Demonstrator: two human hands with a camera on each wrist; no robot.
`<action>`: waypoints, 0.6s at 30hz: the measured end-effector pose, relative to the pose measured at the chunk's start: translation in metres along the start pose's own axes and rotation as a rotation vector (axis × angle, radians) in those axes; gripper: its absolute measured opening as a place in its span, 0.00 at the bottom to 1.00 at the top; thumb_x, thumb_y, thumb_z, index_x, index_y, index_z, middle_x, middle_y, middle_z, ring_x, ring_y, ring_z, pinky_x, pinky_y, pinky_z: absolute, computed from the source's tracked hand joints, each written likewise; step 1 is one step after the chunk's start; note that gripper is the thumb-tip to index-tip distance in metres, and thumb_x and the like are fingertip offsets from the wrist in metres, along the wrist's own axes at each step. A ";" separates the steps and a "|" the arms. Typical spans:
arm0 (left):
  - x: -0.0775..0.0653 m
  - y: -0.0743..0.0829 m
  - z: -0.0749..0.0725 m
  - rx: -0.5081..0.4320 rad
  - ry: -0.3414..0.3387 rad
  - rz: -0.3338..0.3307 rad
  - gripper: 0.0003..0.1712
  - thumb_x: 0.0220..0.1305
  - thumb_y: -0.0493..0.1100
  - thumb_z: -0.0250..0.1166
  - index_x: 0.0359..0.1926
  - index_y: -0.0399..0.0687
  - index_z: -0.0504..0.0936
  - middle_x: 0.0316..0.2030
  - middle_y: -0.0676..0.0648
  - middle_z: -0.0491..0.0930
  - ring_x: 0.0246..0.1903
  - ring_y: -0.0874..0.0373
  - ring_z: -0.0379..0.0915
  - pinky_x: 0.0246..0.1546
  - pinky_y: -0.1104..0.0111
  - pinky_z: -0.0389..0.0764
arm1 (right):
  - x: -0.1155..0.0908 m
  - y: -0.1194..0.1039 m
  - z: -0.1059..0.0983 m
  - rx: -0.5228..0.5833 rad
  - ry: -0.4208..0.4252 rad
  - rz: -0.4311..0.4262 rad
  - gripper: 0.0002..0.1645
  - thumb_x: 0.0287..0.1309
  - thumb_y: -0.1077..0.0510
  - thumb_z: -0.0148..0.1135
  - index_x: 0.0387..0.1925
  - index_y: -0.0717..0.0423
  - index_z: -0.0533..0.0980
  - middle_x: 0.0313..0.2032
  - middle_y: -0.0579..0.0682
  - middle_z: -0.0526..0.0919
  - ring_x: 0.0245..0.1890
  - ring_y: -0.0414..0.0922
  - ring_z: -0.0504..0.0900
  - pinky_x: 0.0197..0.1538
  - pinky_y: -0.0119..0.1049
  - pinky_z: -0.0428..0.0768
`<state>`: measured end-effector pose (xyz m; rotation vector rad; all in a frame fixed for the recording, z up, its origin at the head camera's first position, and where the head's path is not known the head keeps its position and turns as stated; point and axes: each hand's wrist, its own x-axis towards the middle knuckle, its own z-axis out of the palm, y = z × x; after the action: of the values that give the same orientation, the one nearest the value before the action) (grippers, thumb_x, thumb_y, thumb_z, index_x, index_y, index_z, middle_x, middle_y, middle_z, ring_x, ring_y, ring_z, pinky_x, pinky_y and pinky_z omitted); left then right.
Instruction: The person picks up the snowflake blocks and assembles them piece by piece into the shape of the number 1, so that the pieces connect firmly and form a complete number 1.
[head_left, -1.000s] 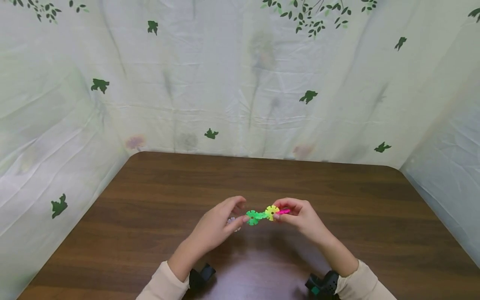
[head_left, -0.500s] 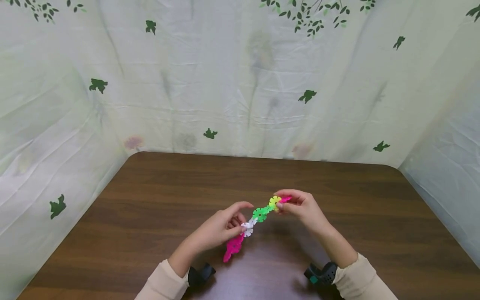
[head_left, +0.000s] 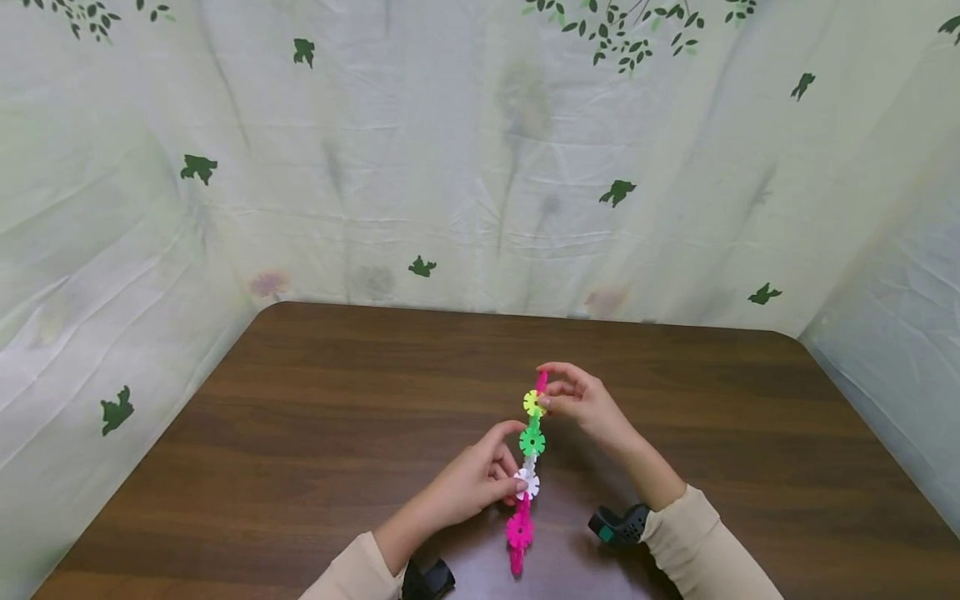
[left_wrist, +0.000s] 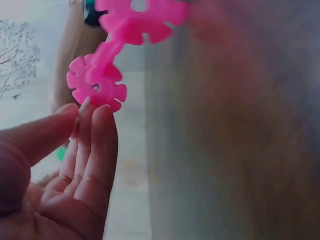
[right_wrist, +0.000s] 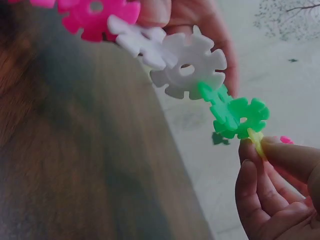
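A chain of interlocking notched plastic discs runs nearly straight away from the person in the head view. Its near end is pink (head_left: 519, 531), followed by white discs (head_left: 528, 488), green discs (head_left: 532, 443), a yellow disc (head_left: 532, 405) and a pink disc (head_left: 542, 382) at the far end. My left hand (head_left: 476, 479) pinches a white disc between thumb and fingers. Farther up the chain, my right hand (head_left: 588, 408) pinches the yellow disc (right_wrist: 256, 144), which shows edge-on in the right wrist view. Linked pink discs (left_wrist: 97, 85) stand beyond the left fingertips in the left wrist view.
The chain is over a brown wood-grain table (head_left: 337, 375). Behind and at the sides hangs a pale cloth (head_left: 465, 167) printed with leaves. Black devices sit at the left wrist (head_left: 429, 579) and the right wrist (head_left: 621, 525).
The chain has swung from crosswise to lengthwise, its pink near end coming toward the person. The right hand has moved away and leftward; the left hand has shifted right, pinching a white disc.
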<state>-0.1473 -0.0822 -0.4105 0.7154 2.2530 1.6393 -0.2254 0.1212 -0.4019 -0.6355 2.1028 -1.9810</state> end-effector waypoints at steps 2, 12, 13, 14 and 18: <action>0.000 -0.003 0.004 0.007 0.011 -0.026 0.35 0.54 0.35 0.65 0.60 0.44 0.58 0.24 0.52 0.75 0.21 0.60 0.76 0.18 0.71 0.74 | 0.002 0.008 -0.001 -0.019 -0.028 -0.001 0.26 0.53 0.67 0.59 0.55 0.66 0.65 0.32 0.55 0.77 0.31 0.43 0.78 0.40 0.47 0.77; 0.000 -0.010 0.016 0.048 -0.002 -0.091 0.37 0.52 0.36 0.66 0.60 0.32 0.58 0.22 0.53 0.75 0.18 0.63 0.73 0.16 0.72 0.73 | 0.006 0.037 -0.007 -0.256 -0.171 -0.002 0.24 0.52 0.66 0.61 0.51 0.71 0.68 0.33 0.56 0.78 0.34 0.44 0.76 0.35 0.31 0.75; 0.000 -0.011 0.016 0.058 -0.007 -0.095 0.37 0.52 0.36 0.66 0.60 0.31 0.58 0.22 0.54 0.74 0.18 0.63 0.73 0.16 0.73 0.73 | 0.006 0.038 -0.007 -0.295 -0.174 0.001 0.23 0.52 0.66 0.61 0.51 0.70 0.69 0.33 0.55 0.78 0.34 0.44 0.76 0.35 0.30 0.74; 0.000 -0.011 0.017 0.068 -0.012 -0.098 0.38 0.52 0.37 0.66 0.60 0.30 0.58 0.22 0.54 0.74 0.17 0.64 0.73 0.16 0.73 0.73 | 0.006 0.038 -0.007 -0.336 -0.178 0.000 0.23 0.52 0.66 0.61 0.51 0.69 0.70 0.32 0.53 0.78 0.33 0.44 0.75 0.34 0.30 0.73; 0.001 -0.012 0.018 0.117 -0.025 -0.098 0.38 0.52 0.38 0.67 0.60 0.29 0.58 0.21 0.55 0.74 0.16 0.65 0.71 0.17 0.73 0.73 | 0.006 0.037 -0.007 -0.473 -0.191 -0.004 0.23 0.52 0.65 0.61 0.51 0.66 0.71 0.29 0.48 0.76 0.30 0.42 0.73 0.30 0.30 0.71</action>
<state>-0.1421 -0.0703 -0.4276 0.6376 2.3423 1.4562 -0.2403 0.1254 -0.4369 -0.8633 2.4534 -1.3553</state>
